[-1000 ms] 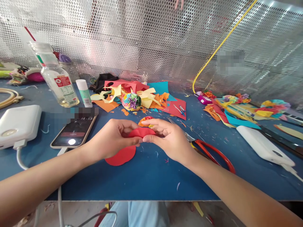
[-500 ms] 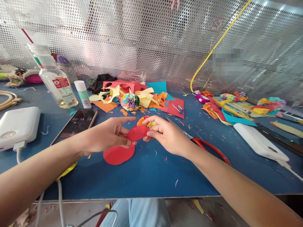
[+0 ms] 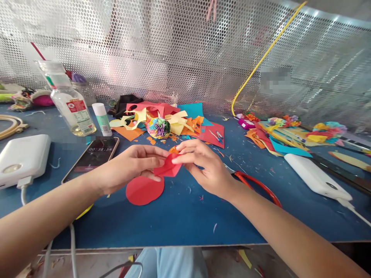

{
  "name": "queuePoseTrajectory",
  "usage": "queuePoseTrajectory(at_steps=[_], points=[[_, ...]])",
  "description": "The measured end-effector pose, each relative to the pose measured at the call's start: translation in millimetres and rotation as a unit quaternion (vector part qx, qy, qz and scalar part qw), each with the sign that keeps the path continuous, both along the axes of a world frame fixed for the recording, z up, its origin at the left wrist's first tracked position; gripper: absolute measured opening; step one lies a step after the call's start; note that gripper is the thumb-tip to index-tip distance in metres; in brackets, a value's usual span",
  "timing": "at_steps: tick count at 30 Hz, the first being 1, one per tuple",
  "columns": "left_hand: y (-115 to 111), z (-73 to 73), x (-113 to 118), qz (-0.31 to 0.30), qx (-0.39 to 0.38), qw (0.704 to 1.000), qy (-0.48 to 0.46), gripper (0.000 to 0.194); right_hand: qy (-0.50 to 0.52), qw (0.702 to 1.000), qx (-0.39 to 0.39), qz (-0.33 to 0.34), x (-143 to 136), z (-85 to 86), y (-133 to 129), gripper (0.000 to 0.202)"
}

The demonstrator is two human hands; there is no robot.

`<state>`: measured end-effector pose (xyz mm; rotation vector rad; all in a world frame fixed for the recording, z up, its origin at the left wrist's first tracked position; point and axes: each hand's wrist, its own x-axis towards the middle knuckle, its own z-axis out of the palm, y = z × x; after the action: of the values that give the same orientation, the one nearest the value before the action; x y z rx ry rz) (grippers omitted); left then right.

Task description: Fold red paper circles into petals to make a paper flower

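A small red paper piece, bent with a crease across it, is held between both hands. My left hand grips its left side, thumb and fingers pressed on it. On its upper right edge, the fingers of my right hand are closed. Flat on the blue table below my left hand lies a red paper circle. An orange paper piece shows partly behind the hands. The red-handled scissors lie beside my right wrist, their blades partly hidden.
A phone, a glue stick, a glass bottle and a white power bank stand or lie at left. Colourful paper scraps surround a paper flower ball. Another power bank lies right.
The held red paper has gone from a smooth rounded shape to a creased, angular one. My right hand's fingers have moved over its top edge.
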<state>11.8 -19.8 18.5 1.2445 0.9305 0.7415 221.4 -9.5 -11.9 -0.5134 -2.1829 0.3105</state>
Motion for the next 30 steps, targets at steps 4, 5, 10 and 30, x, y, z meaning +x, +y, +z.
queuePoseTrajectory(at_steps=[4,5,10,30], points=[[-2.3,-2.5,3.3,0.022,0.091,0.992,0.084,0.017,-0.034,0.998,0.041,0.013,0.7,-0.5,-2.3,0.028],[-2.9,-3.3,3.7,0.022,0.11,0.989,0.093,0.017,-0.044,0.998,0.054,0.007,0.5,-0.4,-2.9,0.027],[-6.7,-4.9,4.9,0.01,0.132,0.988,0.08,0.03,-0.018,0.996,0.069,-0.052,-1.4,1.4,-4.1,0.023],[-10.5,-13.3,7.5,0.095,0.259,0.942,0.19,0.03,0.08,0.985,-0.098,-0.115,-13.0,-5.4,-13.9,0.039]])
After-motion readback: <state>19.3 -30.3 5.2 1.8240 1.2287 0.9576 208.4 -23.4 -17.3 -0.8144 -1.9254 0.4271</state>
